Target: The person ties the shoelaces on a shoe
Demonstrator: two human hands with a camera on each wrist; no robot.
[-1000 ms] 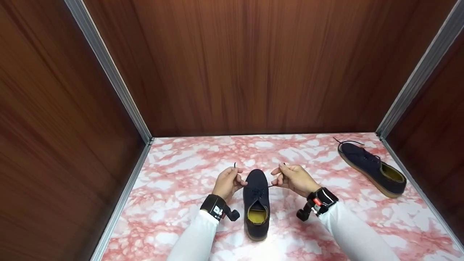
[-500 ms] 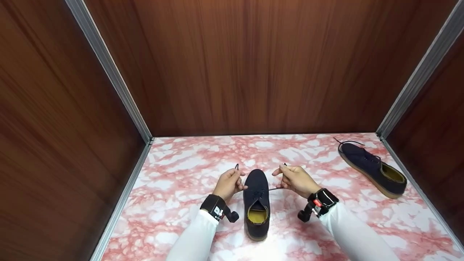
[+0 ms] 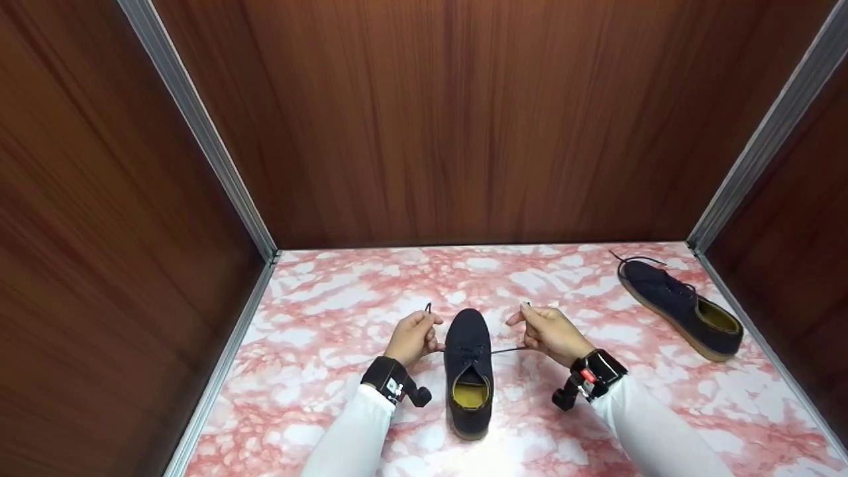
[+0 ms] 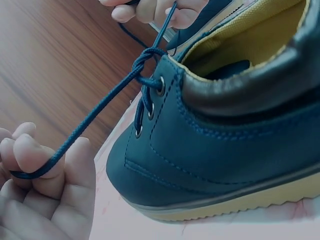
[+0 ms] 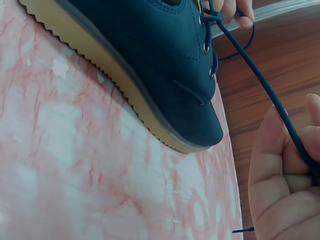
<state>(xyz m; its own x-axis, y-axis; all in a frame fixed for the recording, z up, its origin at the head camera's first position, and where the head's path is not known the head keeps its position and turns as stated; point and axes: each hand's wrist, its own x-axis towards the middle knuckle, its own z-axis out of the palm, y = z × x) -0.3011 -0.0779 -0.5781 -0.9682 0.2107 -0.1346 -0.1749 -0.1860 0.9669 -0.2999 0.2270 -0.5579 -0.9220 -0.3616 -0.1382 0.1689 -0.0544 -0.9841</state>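
A dark navy shoe (image 3: pixel 468 328) with a tan sole stands upright on the table, its toe pointing away. My left hand (image 3: pixel 411 336), left of the toe, grips one end of the shoelace (image 4: pixel 95 114); a short piece sticks up above the fingers. To the right, my right hand (image 3: pixel 551 333) holds the other lace end, which runs out from the shoe. Both ends are drawn outward, and a crossed knot (image 4: pixel 145 60) sits over the top eyelets in the left wrist view. Curled fingers partly hide the lace in each hand.
A second navy shoe (image 3: pixel 662 295) lies farther off at the right, its laces loose beyond its toe. Brown wood-look panels (image 3: pixel 464 119) with grey metal edge strips (image 3: pixel 218 149) enclose the back and sides of the red-and-white marbled table (image 3: pixel 318 397).
My hands have moved slightly apart, the right one outward and a little nearer. The lace between the shoe and my right hand shows longer and straighter. The shoe has stayed in place.
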